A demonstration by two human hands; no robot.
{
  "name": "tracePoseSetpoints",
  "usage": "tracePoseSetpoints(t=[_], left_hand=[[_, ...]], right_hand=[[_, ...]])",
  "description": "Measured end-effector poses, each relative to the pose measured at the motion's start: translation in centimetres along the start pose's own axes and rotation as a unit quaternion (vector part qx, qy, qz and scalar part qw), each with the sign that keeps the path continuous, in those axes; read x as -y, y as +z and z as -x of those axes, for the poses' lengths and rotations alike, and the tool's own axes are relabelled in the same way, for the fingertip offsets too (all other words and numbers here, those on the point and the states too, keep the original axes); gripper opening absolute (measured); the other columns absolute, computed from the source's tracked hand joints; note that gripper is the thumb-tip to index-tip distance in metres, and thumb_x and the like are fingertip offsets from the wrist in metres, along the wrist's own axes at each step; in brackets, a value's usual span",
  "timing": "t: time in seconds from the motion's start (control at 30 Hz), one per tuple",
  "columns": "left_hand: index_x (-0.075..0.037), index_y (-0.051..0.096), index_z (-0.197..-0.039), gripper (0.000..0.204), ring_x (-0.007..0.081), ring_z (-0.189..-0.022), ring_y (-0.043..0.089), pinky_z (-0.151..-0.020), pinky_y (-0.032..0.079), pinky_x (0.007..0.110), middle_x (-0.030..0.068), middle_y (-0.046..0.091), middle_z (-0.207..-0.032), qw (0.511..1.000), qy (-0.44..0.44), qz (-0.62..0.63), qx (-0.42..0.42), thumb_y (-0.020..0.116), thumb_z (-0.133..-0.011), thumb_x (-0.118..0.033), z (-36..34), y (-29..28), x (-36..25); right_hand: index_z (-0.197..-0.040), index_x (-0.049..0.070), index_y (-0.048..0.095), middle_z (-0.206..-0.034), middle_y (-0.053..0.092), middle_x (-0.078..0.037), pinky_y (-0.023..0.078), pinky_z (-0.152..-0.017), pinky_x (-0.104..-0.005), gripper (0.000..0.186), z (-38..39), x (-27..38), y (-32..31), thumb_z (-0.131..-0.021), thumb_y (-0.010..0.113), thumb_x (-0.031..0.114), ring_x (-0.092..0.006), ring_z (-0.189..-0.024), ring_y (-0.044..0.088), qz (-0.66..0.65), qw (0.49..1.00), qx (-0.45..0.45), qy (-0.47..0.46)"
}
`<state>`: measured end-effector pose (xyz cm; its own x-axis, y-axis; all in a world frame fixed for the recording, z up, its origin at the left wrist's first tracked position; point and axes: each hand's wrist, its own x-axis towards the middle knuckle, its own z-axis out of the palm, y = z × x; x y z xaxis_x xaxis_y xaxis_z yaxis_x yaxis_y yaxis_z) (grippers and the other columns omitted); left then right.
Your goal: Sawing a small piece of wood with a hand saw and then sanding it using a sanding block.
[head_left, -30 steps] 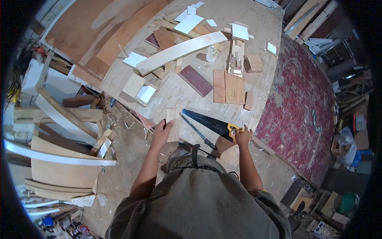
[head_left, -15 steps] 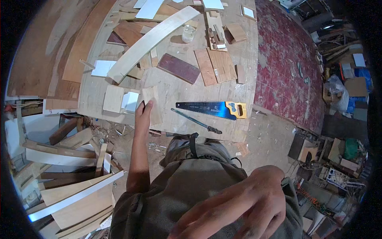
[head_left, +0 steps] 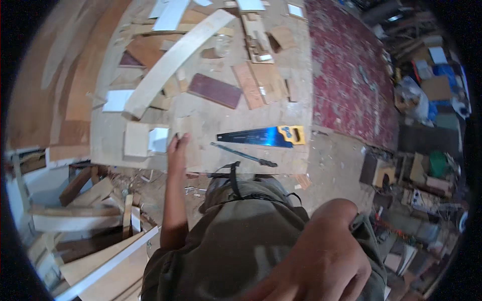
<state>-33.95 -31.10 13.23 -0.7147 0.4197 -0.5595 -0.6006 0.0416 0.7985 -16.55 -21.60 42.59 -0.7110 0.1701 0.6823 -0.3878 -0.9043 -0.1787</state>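
My left hand (head_left: 178,145) grips a pale wooden board (head_left: 191,153) near the table's front edge, with a small dark item at its thumb that I cannot make out. My right hand (head_left: 320,256) is large in the foreground over my torso, fingers bent and their tips out of sight. A handsaw (head_left: 256,136) with a yellow handle lies on the table, released, above a slim metal tool (head_left: 243,154) with a dark handle. A pale block (head_left: 136,140) and a white-faced piece (head_left: 158,139) sit left of my left hand.
On the plywood table (head_left: 196,120) lie a long curved board (head_left: 170,62), a maroon board (head_left: 215,90), brown panels (head_left: 268,83), a clear jar (head_left: 221,45) and a wooden jig (head_left: 256,35). Offcuts (head_left: 90,215) pile at lower left; a red floor (head_left: 351,75) and clutter are right.
My right hand left the saw on the table and came back close to the camera over my torso. My left hand stayed on the board. The view shifted, now slightly blurred.
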Motion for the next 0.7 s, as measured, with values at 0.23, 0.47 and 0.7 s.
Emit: tracePoseSetpoints(t=[0.23,0.47,0.7], left_hand=[[0.0,0.049,-0.137,0.045,0.0318,-0.101,0.07,-0.082,0.06,0.041,0.0189,0.066,-0.122,0.995,0.004,0.091,0.045,0.053,-0.104,-0.031,-1.7,1.2,-1.8],[-0.002,0.044,-0.147,0.064,0.0242,-0.127,0.056,-0.104,0.047,0.039,0.0124,0.058,-0.14,0.978,-0.045,0.117,0.166,0.036,-0.107,-0.052,-1.0,6.3,-1.5],[0.0,0.044,-0.147,0.07,0.0224,-0.128,0.054,-0.114,0.037,0.039,0.0128,0.056,-0.14,0.979,-0.084,0.006,0.188,0.036,-0.106,-0.057,-0.8,10.5,1.6]], right_hand=[[-0.121,-0.007,0.063,-0.142,0.045,-0.038,0.047,-0.1,-0.0549,0.033,-2.8,6.6,-6.5,-0.104,0.045,0.015,-0.0514,-0.123,0.056,0.092,0.989,0.064,0.095],[-0.147,0.005,0.045,-0.124,0.065,-0.019,0.051,-0.095,-0.0389,0.072,4.4,8.4,-17.3,-0.089,0.078,0.033,-0.0255,-0.112,0.063,0.721,0.508,-0.218,0.417],[-0.129,0.001,0.054,-0.096,0.069,-0.014,0.055,-0.075,-0.0328,0.053,12.5,7.1,-22.1,-0.091,0.075,0.032,-0.0209,-0.086,0.068,0.622,0.543,-0.359,0.434]])
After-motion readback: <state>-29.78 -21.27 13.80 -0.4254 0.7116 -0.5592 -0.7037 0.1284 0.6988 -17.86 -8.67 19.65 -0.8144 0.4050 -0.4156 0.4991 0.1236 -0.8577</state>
